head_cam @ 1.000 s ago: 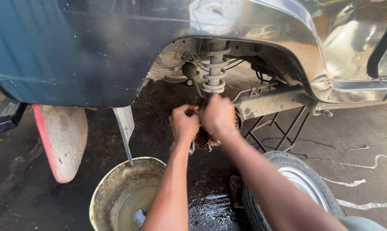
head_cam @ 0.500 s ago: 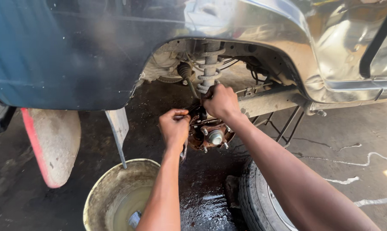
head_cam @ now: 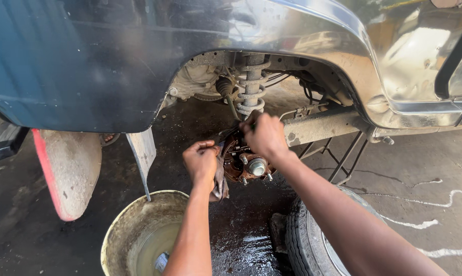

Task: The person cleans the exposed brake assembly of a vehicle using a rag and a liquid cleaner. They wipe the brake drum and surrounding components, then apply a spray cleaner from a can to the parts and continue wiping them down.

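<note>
Both hands have shifted: left hand [head_cam: 202, 162] fingers clamped on a rag [head_cam: 220, 185], right hand [head_cam: 265, 135] fingers gripping the rusty wheel hub [head_cam: 247, 164]. Risk: wet floor beside the bucket [head_cam: 134, 230] could cause a slip.

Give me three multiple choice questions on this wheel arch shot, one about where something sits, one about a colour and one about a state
1. Where is the bucket?
A. on the ground below the left hand
B. on top of the car body
C. hanging from the coil spring

2. What colour is the edge of the mud flap?
A. yellow
B. red
C. white

3. What state is the wheel hub in?
A. covered by a fitted tyre
B. wrapped in plastic
C. bare, studs exposed

Answers:
1 A, it stands on the wet floor under the left forearm.
2 B, a red strip runs down its left edge.
3 C, the tyre lies flat on the ground and the right hand rests at the rusty hub's top.
</note>
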